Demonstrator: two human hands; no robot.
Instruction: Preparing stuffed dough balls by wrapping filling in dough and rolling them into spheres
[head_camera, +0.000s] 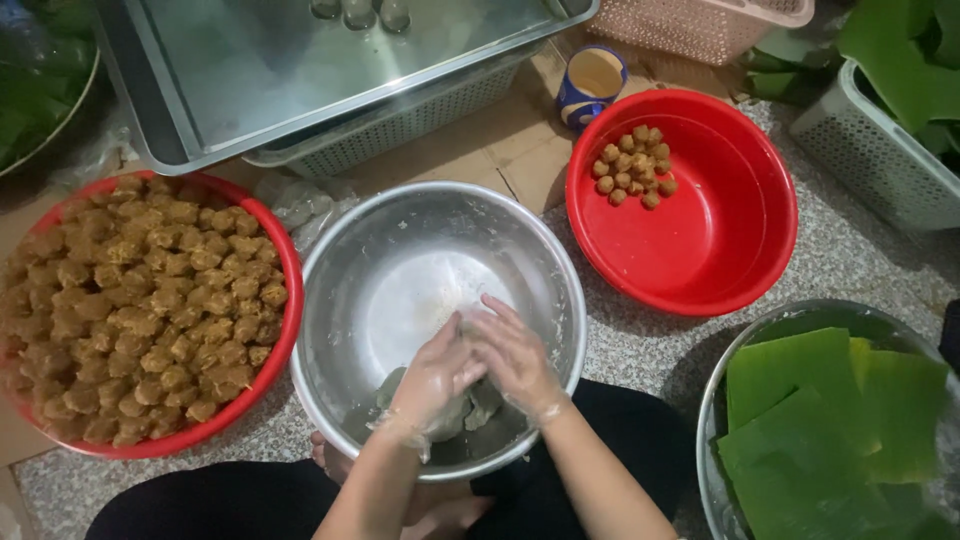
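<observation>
Gloved left hand (432, 378) and right hand (517, 357) cupped over shiny steel bowl (345, 280).

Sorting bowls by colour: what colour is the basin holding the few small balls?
Red, seen in the head view: the basin holds small brown balls near its far rim.

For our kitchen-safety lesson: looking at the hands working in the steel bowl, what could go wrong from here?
1. The steel bowl rests partly on the lap and may tip as both hands, left hand and right hand, press dough near its edge.
2. The red basin of filling balls is heaped to its rim; a nudge might spill some.
</observation>
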